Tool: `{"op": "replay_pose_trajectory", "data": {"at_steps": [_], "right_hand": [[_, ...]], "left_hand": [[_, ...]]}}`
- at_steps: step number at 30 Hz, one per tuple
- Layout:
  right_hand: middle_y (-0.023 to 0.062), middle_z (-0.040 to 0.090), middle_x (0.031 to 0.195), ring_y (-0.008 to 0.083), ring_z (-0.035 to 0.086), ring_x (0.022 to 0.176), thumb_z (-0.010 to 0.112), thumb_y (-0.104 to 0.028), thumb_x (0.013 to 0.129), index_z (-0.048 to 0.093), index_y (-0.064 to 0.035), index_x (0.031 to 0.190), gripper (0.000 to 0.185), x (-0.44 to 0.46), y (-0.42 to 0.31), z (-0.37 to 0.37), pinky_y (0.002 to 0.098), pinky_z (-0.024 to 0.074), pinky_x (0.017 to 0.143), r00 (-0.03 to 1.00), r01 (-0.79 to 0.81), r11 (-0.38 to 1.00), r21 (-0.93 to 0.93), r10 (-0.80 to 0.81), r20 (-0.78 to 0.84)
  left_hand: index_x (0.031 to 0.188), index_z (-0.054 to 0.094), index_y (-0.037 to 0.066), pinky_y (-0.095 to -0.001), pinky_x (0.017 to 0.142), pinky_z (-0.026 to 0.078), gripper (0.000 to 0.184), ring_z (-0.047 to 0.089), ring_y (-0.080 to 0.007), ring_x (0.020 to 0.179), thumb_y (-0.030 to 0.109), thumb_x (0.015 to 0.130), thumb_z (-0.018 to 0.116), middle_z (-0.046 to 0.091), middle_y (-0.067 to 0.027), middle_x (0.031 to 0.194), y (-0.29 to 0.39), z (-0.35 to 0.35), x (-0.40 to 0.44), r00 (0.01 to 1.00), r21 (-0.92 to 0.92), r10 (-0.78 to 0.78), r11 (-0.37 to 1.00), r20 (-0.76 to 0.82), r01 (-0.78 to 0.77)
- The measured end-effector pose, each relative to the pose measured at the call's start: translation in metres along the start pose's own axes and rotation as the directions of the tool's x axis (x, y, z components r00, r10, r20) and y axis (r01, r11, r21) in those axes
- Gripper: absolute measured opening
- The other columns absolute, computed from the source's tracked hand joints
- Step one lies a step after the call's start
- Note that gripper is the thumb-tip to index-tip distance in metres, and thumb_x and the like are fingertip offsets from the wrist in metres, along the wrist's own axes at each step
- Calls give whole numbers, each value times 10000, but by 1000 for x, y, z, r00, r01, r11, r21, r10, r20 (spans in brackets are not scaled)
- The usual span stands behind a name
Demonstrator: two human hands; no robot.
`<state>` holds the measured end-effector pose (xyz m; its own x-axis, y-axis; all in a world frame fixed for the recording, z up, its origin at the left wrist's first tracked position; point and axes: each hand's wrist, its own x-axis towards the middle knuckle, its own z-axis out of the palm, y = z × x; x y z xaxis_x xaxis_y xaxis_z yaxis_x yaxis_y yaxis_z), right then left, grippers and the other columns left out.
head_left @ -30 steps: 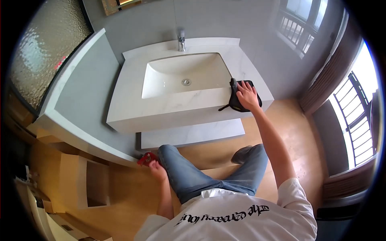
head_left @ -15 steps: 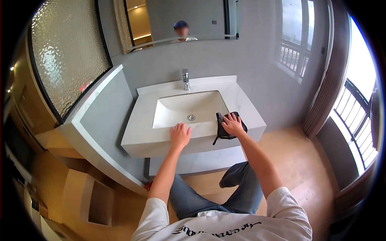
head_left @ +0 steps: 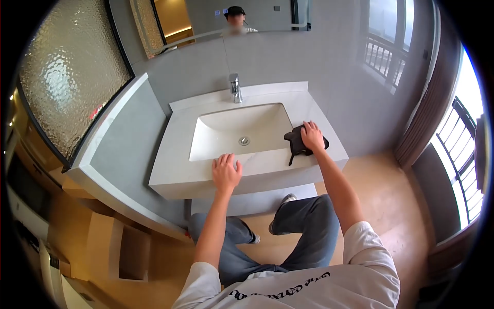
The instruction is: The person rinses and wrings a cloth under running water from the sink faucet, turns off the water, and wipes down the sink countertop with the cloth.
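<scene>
My left hand [head_left: 226, 172] lies on the front edge of the white marbled countertop [head_left: 177, 139], fingers apart and holding nothing. At the right of the basin [head_left: 221, 129], my right hand [head_left: 313, 137] rests on a black pouch [head_left: 297, 142] with its fingers spread over the top. The pouch is crumpled, and its strap hangs toward the counter's front edge. A chrome faucet [head_left: 235, 88] stands behind the basin.
A mirror [head_left: 257, 18] hangs on the grey wall above the counter. To the left runs a low partition [head_left: 123, 123] with textured glass [head_left: 72, 72]. Below it is an open box [head_left: 105, 247]. A railing [head_left: 460, 154] shows at the right.
My left hand has come up from the red item near the floor onto the counter edge. My right hand and the pouch have shifted rightward and farther back on the counter. My legs have moved too.
</scene>
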<state>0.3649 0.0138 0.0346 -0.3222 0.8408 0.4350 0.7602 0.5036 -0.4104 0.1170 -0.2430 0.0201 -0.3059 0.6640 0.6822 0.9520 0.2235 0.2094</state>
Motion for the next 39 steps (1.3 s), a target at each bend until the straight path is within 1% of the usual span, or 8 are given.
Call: {"op": "replay_pose_trajectory", "data": {"at_steps": [8, 13, 18, 21, 22, 27, 35, 39], "right_hand": [[284, 395, 1414, 423, 345, 1335, 481, -257, 867, 519, -31, 1282, 474, -61, -43, 13, 502, 278, 1095, 992, -6, 961, -276, -29, -125], [161, 526, 1268, 339, 438, 1239, 583, -196, 726, 566, -7, 1157, 471, -131, -156, 14, 476, 337, 1043, 905, 401, 916, -14, -398, -150], [153, 468, 1401, 294, 371, 1353, 524, -287, 896, 490, -5, 1322, 512, -145, -159, 1, 458, 263, 1116, 837, 533, 842, 84, -540, 88], [129, 459, 1418, 281, 356, 1366, 555, -312, 896, 486, -36, 1341, 529, -133, -107, -19, 449, 262, 1121, 890, 452, 892, -25, -448, 87], [117, 461, 1418, 283, 362, 1363, 563, -308, 892, 492, -58, 1342, 520, -127, -88, -28, 455, 273, 1116, 915, 402, 912, -76, -397, 76], [111, 469, 1410, 309, 380, 1344, 509, -282, 913, 489, -79, 1338, 471, -91, -1, -45, 468, 288, 1092, 979, 203, 945, -256, -205, 21], [142, 376, 1480, 317, 279, 1408, 383, -390, 952, 427, -74, 1390, 542, 8, 59, -17, 517, 232, 1118, 969, -234, 883, -407, 244, -28], [191, 396, 1451, 324, 349, 1359, 497, -362, 899, 451, 12, 1325, 569, -37, -7, -10, 489, 275, 1104, 999, 23, 939, -344, -32, -19]], "left_hand": [[1089, 614, 82, -487, 1053, 323, 317, 533, -249, 1113, 280, 845, 575, 626, -63, 1104, 1, 7, 4, 986, 30, -134, 991, 94, 132], [1022, 627, 123, -515, 1058, 309, 223, 549, -239, 1084, 291, 884, 577, 632, -38, 1048, 3, 13, 12, 963, 44, -225, 974, 147, 221], [991, 636, 109, -563, 1071, 291, 271, 595, -255, 1025, 350, 930, 529, 647, -56, 991, 16, 1, 38, 888, 205, -290, 952, 358, 229], [1006, 645, 97, -579, 1076, 270, 349, 591, -257, 1048, 396, 954, 472, 650, -70, 1031, 33, 28, 33, 958, -3, -180, 983, 225, 185], [1001, 651, 84, -589, 1076, 259, 390, 587, -260, 1059, 410, 965, 441, 648, -81, 1061, 38, 30, 31, 929, 133, -151, 985, 338, 112], [965, 649, 71, -558, 1079, 274, 374, 586, -268, 1016, 373, 976, 429, 658, -75, 1020, 41, 12, 38, 878, 60, -139, 990, 458, 126], [966, 651, 81, -545, 1092, 272, 323, 580, -263, 1022, 310, 975, 423, 660, -61, 993, 38, 19, 32, 901, 68, -133, 991, 414, 115], [966, 650, 78, -507, 1116, 262, 271, 573, -261, 1037, 263, 963, 453, 656, -59, 989, 40, 18, 31, 928, -4, -128, 990, 351, 138]]}}
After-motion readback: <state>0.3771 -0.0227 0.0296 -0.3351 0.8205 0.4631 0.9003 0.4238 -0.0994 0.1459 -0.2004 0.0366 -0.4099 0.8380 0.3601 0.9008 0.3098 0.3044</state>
